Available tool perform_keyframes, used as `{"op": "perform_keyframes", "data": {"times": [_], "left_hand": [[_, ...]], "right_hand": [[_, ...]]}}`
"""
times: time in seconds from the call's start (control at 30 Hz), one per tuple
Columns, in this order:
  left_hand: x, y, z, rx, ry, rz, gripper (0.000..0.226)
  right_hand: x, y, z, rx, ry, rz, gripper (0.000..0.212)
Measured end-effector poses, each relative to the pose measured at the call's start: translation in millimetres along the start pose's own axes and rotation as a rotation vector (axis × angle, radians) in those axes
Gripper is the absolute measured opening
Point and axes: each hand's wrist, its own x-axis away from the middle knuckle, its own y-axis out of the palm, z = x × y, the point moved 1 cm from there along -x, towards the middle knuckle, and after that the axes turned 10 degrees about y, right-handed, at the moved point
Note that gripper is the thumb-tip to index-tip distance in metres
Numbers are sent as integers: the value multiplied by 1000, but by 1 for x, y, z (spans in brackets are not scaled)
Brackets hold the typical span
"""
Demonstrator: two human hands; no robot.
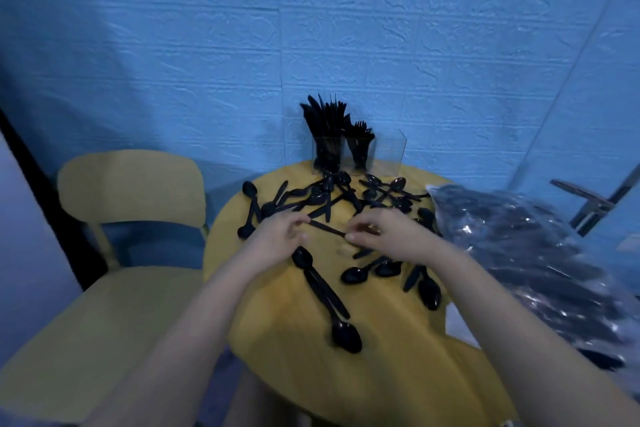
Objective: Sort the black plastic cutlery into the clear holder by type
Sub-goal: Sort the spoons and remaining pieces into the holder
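Black plastic cutlery (313, 198) lies scattered over a round yellow table (381, 367), mostly spoons (344, 334) and knives. At the table's far edge stands the clear holder (389, 152). Its left compartment is full of knives (323, 121), the middle one holds forks (360, 135), and the right one looks empty. My left hand (278, 234) and my right hand (388, 236) hover over the table's middle. Between them is one thin black piece (325, 227), with the fingertips of each hand pinching one end. Blur hides which type it is.
A yellow chair (131, 191) stands to the left of the table. A clear plastic bag of more black cutlery (540, 263) covers the table's right side. A blue textured wall (311, 45) rises right behind the holder.
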Motion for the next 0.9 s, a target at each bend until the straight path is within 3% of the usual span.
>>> {"op": "perform_keyframes", "data": {"times": [0.13, 0.23, 0.37, 0.57, 0.9], "left_hand": [[30, 13, -7, 76, -124, 45, 42], [32, 23, -6, 105, -190, 110, 48], [23, 36, -3, 172, -275, 167, 50], [18, 46, -1, 260, -335, 275, 21], [-5, 48, 2, 259, -430, 185, 45]], "right_hand": [[44, 30, -22, 116, -43, -137, 50], [62, 50, -30, 263, 2, -106, 60], [66, 60, -33, 266, 58, -58, 53], [62, 63, -27, 190, 107, -24, 36], [46, 68, -29, 63, 134, -30, 28]]}}
